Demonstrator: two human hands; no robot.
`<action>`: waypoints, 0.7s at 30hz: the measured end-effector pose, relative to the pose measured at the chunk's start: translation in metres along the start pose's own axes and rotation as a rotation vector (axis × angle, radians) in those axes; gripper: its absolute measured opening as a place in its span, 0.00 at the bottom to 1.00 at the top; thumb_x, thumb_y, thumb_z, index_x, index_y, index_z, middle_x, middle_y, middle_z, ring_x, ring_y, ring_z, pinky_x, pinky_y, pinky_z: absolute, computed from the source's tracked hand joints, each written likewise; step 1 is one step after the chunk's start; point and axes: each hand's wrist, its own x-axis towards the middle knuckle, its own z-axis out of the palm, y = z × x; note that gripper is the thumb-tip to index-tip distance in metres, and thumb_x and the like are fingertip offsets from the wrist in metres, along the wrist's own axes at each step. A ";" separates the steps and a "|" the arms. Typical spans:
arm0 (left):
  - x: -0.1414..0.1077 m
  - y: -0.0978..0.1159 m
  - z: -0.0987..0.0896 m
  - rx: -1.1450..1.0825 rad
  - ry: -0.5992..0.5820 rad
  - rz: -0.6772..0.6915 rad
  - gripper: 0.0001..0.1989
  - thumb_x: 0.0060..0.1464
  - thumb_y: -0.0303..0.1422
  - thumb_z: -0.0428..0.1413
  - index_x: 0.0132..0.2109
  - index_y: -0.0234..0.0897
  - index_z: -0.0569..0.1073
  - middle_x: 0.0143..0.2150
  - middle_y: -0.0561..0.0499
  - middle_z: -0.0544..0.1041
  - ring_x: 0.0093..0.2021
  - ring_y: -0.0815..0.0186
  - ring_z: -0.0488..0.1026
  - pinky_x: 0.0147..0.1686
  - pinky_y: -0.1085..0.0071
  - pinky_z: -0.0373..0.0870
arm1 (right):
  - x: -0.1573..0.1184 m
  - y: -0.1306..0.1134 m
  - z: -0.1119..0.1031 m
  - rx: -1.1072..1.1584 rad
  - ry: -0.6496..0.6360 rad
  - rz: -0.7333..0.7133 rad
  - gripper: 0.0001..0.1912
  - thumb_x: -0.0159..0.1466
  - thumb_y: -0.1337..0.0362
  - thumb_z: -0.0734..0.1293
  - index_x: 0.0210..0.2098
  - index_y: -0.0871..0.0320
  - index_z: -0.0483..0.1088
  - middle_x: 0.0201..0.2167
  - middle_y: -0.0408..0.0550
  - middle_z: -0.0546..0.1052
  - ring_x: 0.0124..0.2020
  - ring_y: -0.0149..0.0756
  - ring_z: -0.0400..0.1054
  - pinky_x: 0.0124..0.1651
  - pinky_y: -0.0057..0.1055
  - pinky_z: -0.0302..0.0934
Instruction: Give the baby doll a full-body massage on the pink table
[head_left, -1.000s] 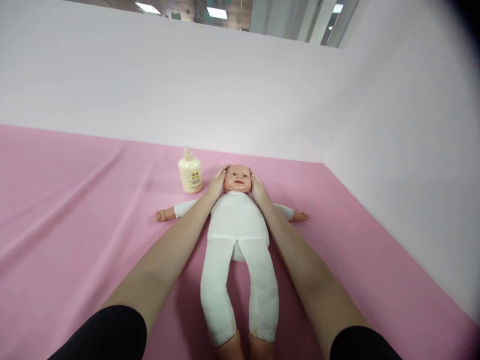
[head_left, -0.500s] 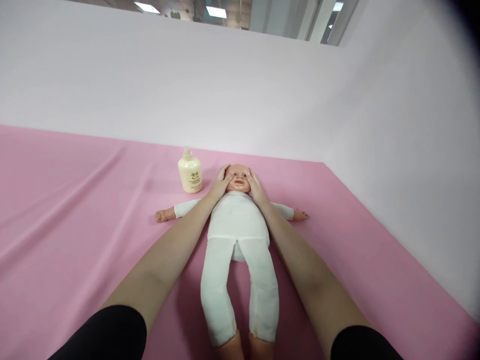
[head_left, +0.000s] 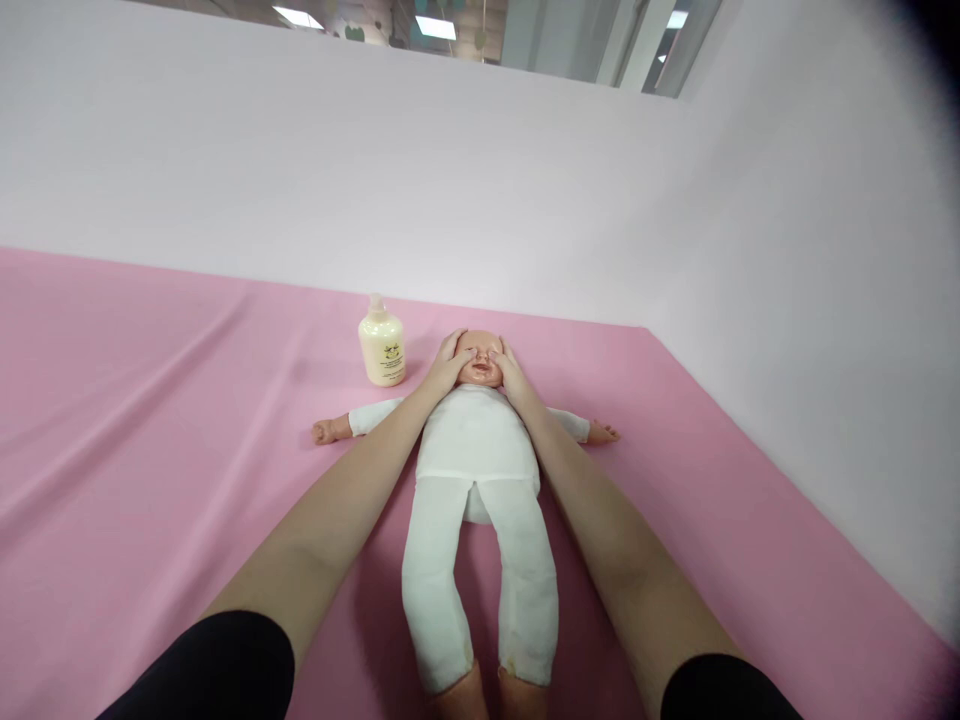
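Note:
A baby doll in a white top and white trousers lies on its back, arms spread out to both sides and feet towards me. My left hand cups the left side of its head, the thumb lying across the cheek beside the nose. On the other side my right hand cups the head the same way, thumb pressed on the face near the eye. The thumbs cover the doll's eyes, at least in part. Most of my other fingers are hidden around the sides of the head.
A pale yellow pump bottle stands upright to the left of the doll's head. Under everything lies a pink sheet with some creases on the left. White walls rise behind and on the right.
Both thumbs have slid inward on the doll's face, towards the nose, and now cover the eyes that showed before. The doll and the bottle have stayed in place.

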 end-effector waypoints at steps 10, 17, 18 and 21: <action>0.001 0.005 -0.002 0.003 -0.014 0.009 0.29 0.50 0.36 0.51 0.60 0.37 0.64 0.63 0.45 0.61 0.64 0.56 0.55 0.64 0.62 0.50 | -0.007 -0.008 0.007 0.008 0.026 0.015 0.41 0.58 0.53 0.64 0.66 0.52 0.46 0.64 0.44 0.58 0.64 0.39 0.54 0.66 0.39 0.50; 0.001 0.004 -0.001 -0.031 -0.008 -0.017 0.28 0.49 0.35 0.51 0.59 0.41 0.64 0.63 0.47 0.61 0.64 0.56 0.56 0.63 0.61 0.52 | -0.010 -0.012 0.010 0.071 0.007 0.027 0.41 0.55 0.55 0.64 0.66 0.53 0.47 0.63 0.47 0.61 0.62 0.40 0.58 0.64 0.39 0.55; 0.002 0.003 -0.001 -0.028 -0.007 -0.015 0.28 0.48 0.35 0.51 0.59 0.42 0.65 0.63 0.48 0.62 0.64 0.56 0.56 0.63 0.61 0.51 | -0.011 -0.014 0.011 0.071 0.011 0.028 0.40 0.55 0.55 0.64 0.65 0.52 0.48 0.62 0.46 0.62 0.62 0.39 0.58 0.64 0.39 0.55; 0.003 0.002 -0.001 -0.020 -0.003 -0.018 0.28 0.48 0.34 0.51 0.59 0.41 0.65 0.63 0.48 0.62 0.64 0.57 0.56 0.63 0.62 0.51 | -0.012 -0.020 0.013 0.042 0.033 0.039 0.37 0.55 0.58 0.63 0.63 0.50 0.51 0.62 0.44 0.62 0.62 0.39 0.58 0.64 0.40 0.54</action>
